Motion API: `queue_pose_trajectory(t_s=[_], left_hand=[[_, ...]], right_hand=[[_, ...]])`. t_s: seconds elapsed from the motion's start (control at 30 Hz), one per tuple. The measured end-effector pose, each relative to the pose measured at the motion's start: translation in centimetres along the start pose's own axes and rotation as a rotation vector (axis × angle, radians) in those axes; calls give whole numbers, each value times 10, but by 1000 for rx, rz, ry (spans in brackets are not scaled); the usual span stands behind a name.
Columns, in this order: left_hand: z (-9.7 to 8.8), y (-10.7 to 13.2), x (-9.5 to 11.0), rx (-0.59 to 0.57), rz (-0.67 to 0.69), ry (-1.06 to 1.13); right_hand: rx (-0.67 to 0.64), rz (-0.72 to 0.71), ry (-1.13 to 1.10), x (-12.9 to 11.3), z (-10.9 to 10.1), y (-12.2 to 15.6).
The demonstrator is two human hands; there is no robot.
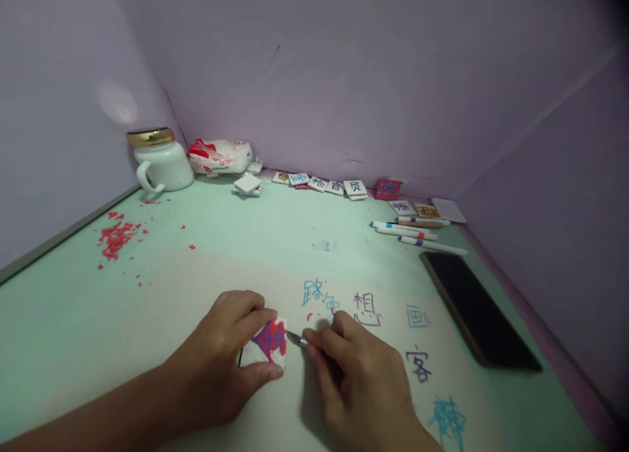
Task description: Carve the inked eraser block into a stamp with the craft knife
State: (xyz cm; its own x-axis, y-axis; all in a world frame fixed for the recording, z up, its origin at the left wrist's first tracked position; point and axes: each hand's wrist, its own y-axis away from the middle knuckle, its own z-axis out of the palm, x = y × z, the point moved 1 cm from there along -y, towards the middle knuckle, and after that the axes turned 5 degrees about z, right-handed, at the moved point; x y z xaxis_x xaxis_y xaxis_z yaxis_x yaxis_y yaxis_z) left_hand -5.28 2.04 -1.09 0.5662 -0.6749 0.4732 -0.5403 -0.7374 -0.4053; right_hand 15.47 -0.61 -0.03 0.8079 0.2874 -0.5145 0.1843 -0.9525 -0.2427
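The left hand [228,354] pinches a painted square tile [268,344] against the table [73,321]. The right hand [354,373] grips a small blade [296,339] touching the tile's edge

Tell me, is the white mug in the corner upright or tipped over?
Upright. The white mug stands on its base on the table, gold lid on top, handle at its side.

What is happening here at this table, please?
A person sits at a pale green table. The left hand holds a small white block coloured red and purple on top. The right hand holds a thin carving tool with its tip at the block's edge. Red shavings lie at the far left. Markers, a dark phone, a white mug and stamped tiles lie further back.
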Motion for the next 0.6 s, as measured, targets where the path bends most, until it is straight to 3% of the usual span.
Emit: queue_pose_trajectory(t_s=[0.3, 0.6], left_hand=[[1, 3, -2, 25, 0, -6], [2, 4, -4, 24, 5, -7]], right_hand=[[21, 64, -32, -4, 1, 0], [-66, 2, -35, 0, -4, 1]])
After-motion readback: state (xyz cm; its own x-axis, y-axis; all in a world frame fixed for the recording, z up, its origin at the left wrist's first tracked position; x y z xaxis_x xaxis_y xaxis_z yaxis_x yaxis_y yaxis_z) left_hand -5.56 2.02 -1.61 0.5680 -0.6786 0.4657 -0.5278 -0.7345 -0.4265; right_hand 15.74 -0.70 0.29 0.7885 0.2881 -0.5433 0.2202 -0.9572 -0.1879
